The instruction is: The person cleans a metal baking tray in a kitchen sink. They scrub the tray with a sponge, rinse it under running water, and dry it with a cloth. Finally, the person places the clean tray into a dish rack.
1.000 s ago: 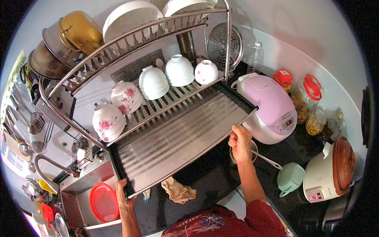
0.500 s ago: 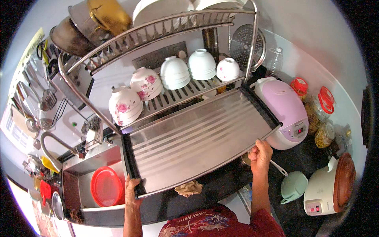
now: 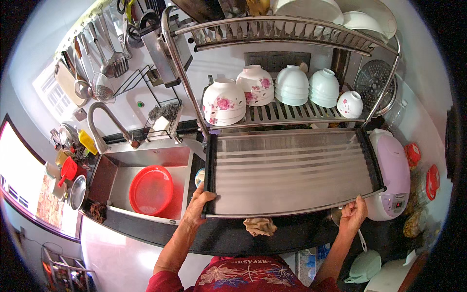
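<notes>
A wide stainless-steel drip tray [image 3: 292,180] with black end pieces sits in front of the lower shelf of a metal dish rack [image 3: 182,73]. My left hand [image 3: 197,207] grips its near left corner, with the thumb on top by the black end. My right hand [image 3: 352,214] is closed on the near edge toward the right corner. Fingers underneath the tray are partly hidden. Upside-down floral bowls [image 3: 224,102] and plain pale bowls [image 3: 292,85] stand stacked on the shelf just behind the tray. A crumpled brown cloth [image 3: 260,227] lies on the black counter below its near edge.
Left of the tray is a steel sink [image 3: 180,158] holding a red basin [image 3: 151,190], under a curved faucet [image 3: 95,121]. A pink rice cooker [image 3: 391,170] stands close to the tray's right end, with red-lidded jars [image 3: 432,182] beyond. A green pot [image 3: 365,266] sits nearer.
The view has swung left, so the rack, tray and hands appear farther right and more of the sink and window side shows. Both hands keep their hold on the tray.
</notes>
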A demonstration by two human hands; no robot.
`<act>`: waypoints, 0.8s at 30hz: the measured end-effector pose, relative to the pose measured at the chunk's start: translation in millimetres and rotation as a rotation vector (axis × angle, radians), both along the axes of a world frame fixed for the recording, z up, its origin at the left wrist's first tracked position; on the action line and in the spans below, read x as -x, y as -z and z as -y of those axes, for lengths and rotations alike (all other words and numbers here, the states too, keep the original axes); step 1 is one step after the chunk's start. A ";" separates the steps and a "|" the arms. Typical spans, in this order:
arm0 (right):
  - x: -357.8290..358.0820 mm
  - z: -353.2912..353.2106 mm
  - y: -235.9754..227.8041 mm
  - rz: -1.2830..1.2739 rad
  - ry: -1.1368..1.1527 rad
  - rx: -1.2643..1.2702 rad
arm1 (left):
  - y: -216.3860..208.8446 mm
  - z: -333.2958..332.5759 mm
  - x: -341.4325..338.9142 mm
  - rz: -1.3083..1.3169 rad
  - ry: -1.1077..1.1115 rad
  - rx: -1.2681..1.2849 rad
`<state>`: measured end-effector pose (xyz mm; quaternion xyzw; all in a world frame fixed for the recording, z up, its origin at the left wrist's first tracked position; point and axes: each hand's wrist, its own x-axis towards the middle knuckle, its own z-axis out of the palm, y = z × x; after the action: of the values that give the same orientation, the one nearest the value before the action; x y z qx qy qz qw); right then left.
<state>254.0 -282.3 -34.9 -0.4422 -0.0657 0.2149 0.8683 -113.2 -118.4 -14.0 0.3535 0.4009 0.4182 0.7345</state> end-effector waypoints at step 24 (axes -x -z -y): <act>-8.5 -19.7 -28.2 0.019 -0.062 -0.036 | 10.1 -19.4 -12.2 0.068 -0.039 -0.022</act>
<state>262.4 -262.6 -6.7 -0.4263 -0.0915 0.2363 0.8684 -101.0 -99.0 -24.1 0.3393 0.3781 0.4485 0.7354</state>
